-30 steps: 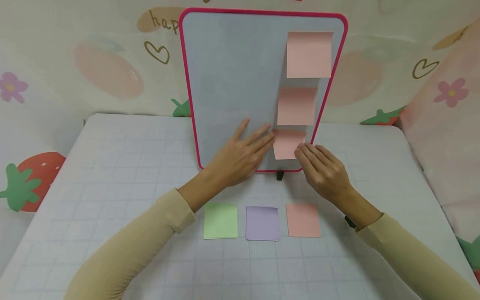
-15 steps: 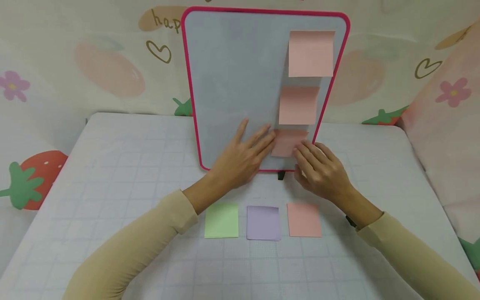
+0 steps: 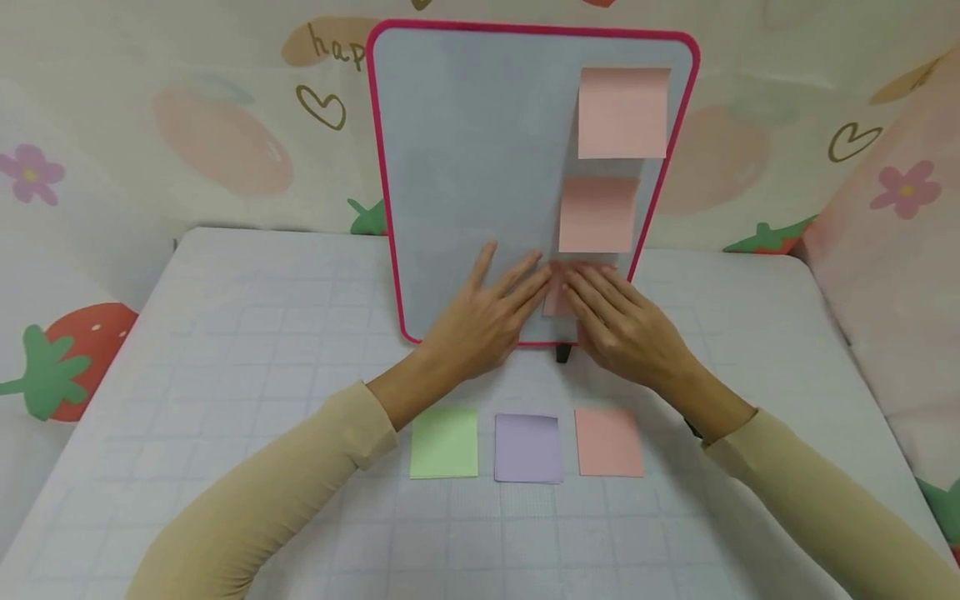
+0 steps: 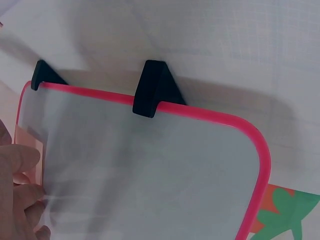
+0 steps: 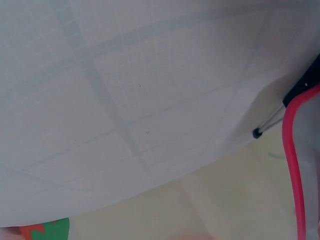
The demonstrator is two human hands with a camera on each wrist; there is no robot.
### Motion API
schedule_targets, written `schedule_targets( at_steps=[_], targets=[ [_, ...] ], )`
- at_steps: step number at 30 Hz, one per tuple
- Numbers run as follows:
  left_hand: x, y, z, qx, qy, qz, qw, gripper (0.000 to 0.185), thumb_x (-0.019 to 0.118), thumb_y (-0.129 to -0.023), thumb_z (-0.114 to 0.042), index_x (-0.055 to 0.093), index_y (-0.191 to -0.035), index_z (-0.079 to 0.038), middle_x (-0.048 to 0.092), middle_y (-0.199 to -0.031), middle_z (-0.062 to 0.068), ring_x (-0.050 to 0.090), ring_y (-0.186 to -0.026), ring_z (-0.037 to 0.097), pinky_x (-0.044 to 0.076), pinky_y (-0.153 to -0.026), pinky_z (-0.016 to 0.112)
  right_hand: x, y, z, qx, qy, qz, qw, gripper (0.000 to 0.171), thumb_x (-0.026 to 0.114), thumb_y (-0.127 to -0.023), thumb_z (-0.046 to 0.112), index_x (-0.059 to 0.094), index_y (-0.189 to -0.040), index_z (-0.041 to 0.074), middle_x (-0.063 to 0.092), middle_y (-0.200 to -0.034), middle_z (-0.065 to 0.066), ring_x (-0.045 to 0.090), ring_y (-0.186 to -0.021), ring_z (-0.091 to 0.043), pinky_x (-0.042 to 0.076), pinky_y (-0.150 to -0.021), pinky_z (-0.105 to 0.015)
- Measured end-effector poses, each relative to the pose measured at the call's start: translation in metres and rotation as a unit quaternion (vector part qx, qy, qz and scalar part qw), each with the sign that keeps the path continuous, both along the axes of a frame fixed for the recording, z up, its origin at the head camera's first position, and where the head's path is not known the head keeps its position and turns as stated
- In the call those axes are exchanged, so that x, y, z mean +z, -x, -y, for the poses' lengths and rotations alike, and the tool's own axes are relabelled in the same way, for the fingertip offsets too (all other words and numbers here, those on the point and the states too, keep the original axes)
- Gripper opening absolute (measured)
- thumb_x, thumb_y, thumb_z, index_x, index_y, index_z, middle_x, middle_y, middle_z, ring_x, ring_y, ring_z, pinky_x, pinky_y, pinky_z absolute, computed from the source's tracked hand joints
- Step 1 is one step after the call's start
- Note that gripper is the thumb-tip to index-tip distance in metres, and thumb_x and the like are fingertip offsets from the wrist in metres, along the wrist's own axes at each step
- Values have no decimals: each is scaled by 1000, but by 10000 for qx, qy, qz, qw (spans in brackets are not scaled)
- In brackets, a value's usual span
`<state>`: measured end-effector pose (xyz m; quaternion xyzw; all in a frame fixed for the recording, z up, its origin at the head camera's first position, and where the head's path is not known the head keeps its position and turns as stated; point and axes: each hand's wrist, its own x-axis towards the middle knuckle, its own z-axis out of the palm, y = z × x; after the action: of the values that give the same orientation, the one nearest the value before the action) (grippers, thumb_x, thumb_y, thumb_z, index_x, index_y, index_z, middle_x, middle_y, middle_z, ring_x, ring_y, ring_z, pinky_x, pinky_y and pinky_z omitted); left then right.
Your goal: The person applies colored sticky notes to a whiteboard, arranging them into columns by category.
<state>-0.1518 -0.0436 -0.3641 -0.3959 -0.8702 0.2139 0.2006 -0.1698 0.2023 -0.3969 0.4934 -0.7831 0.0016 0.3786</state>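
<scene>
A whiteboard [image 3: 465, 142] with a pink-red frame stands upright on the table. Two pink sticky notes, an upper one [image 3: 622, 114] and a middle one [image 3: 597, 216], hang down its right side. Below them a third pink sticky note [image 3: 555, 298] is mostly covered by my right hand [image 3: 630, 329], whose straight fingers press along its top edge. My left hand [image 3: 480, 321] lies spread on the lower board, fingertips at that note's left edge. In the left wrist view, part of the low note [image 4: 34, 150] shows beside fingers at the left edge.
On the table [image 3: 300, 500] in front of the board lie green [image 3: 444, 443], purple [image 3: 527, 448] and pink [image 3: 609, 442] sticky note stacks in a row. Black feet [image 4: 150, 89] support the board's bottom edge. A printed cloth [image 3: 225, 142] hangs behind.
My right hand has moved left and slightly up from the low note's right edge onto its top. The left hand stays almost in place.
</scene>
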Motion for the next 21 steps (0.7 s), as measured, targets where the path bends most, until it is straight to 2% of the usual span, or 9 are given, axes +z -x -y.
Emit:
schedule_targets(
  at_steps=[7,15,21],
  targets=[
    [1,0,0,-19,-24,-14,10000,63,48,-98,-34,36,-155,-11,32,-161,1,19,-151,25,12,-117,63,0,2,-3,-171,-307,-73,9994,40,41,-101,9,57,-131,-12,60,-132,-25,57,-123,-40,40,-109,-48],
    [0,1,0,-74,-206,-30,9998,62,51,-97,-31,38,-154,-11,35,-160,1,20,-151,24,14,-117,62,0,3,-13,-75,-247,-49,9997,40,41,-97,3,57,-129,-15,59,-132,-28,57,-122,-42,41,-108,-49],
    [-1,2,0,-87,-248,-12,9997,61,50,-97,-30,38,-154,-11,35,-160,1,19,-151,24,14,-117,62,1,2,-27,-163,-325,-118,9993,40,40,-98,2,55,-130,-16,58,-133,-28,56,-122,-43,43,-106,-49]
  ],
)
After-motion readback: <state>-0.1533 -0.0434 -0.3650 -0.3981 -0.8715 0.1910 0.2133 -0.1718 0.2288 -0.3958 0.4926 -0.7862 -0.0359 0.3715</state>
